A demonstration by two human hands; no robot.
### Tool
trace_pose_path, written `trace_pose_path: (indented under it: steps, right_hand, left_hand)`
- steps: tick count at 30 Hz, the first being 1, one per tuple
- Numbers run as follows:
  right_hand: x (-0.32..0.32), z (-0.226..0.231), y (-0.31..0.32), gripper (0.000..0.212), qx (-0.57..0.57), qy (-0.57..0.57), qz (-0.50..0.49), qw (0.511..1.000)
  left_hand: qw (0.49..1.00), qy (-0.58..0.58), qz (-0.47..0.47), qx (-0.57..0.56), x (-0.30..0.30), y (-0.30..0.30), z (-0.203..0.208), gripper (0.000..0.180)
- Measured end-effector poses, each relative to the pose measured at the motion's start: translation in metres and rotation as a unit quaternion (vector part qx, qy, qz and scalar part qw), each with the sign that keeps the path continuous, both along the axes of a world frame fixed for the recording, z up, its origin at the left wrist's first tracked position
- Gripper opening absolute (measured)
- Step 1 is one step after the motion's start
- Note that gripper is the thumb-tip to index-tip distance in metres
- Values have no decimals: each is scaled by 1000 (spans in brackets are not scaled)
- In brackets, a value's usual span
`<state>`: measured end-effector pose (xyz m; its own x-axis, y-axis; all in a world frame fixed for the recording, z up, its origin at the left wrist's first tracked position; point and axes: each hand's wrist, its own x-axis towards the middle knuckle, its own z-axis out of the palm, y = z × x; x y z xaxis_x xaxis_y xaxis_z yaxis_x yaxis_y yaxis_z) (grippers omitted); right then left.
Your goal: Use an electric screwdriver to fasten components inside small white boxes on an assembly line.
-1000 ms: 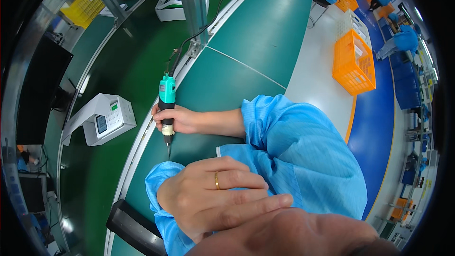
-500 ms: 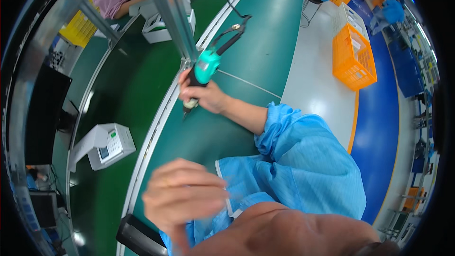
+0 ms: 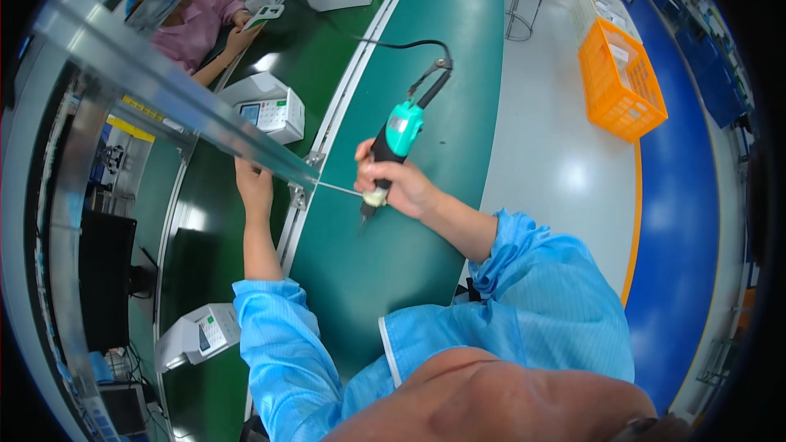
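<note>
My right hand is wrapped round the black grip of an electric screwdriver with a teal upper part. Its bit points down over the green tabletop, and a black cord leads away from its top. My left hand reaches across the dark green conveyor beside a metal post. The post hides its fingertips, so what they touch does not show. Just beyond it sits a white keypad device in an open white box.
Another boxed keypad device sits nearer on the conveyor. At the far left, a person in pink holds a white-and-green device. On the right, an orange crate stands on the floor. A dark monitor is at the left.
My left hand has gone from close to my body out over the conveyor, behind the post. The view has shifted; my right hand still holds the screwdriver. The boxed devices appear at different spots.
</note>
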<state>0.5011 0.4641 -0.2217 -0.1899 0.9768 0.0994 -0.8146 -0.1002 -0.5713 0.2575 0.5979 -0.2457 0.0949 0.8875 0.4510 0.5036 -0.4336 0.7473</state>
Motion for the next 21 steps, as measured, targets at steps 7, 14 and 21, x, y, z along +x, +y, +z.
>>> trace_pose_path:
  steps: [7,14,21]
  right_hand:
    - [3,2,-11,26,10,-22,78,997]
    - [2,7,-14,25,2,-47,78,996]
    - [0,1,-10,25,-10,-85,56,995]
  left_hand:
    - [955,232,118,138,54,11,13,51]
    - [912,302,125,248,57,23,-5,32]
    - [916,243,177,265,33,8,-18,29]
